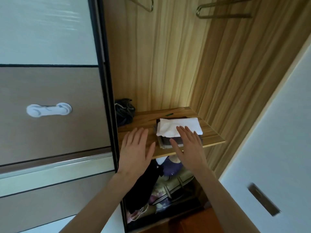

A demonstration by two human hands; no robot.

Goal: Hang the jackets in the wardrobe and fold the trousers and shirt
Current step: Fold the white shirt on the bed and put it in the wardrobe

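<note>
The folded white shirt [179, 129] lies atop dark folded trousers [170, 142] on the wardrobe shelf [210, 137], and both hands, left hand [134, 148] and right hand [188, 145], hover flat with fingers released, seemingly squaring the stack.

Views: we have one, the head camera.
Position: we look from above and behind both hands, the forearms running in from the bottom edge.
Facing: forward and down into the open wardrobe [168, 56], past the left hand [136, 148] and right hand [188, 145] to the shelf [144, 118] under them.
Nearness: close; the hands sit near the middle.
Lens: wide-angle, so edges lean.
Shared view: none.
</note>
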